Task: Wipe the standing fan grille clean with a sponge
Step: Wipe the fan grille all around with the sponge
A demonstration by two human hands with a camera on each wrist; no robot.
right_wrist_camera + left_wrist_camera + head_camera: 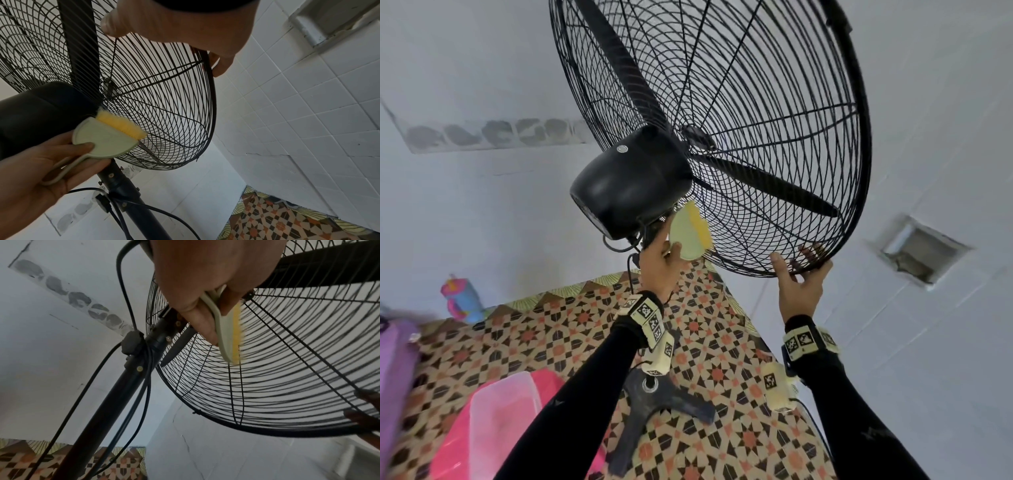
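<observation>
The standing fan's black wire grille (743,236) tilts overhead, its black motor housing (626,185) at the back. My left hand (664,255) pinches a pale green cleaning pad with a yellow scrubbing edge (690,236), thumb on its flat face. The yellow edge (121,125) presses on the rear grille (164,105) just beside the motor. The left wrist view shows the pad (228,337) edge-on against the wires (287,369). My right hand (796,270) grips the grille's lower rim (212,97), thumb on the rear wires and fingers curled round the front.
The fan's pole (115,394) and loose power cables (141,402) run down to a dark cross base (654,404) on patterned floor tiles. A pink plastic tub (493,421) stands at lower left, a colourful bottle (462,301) by the wall. White tiled walls close in on the right.
</observation>
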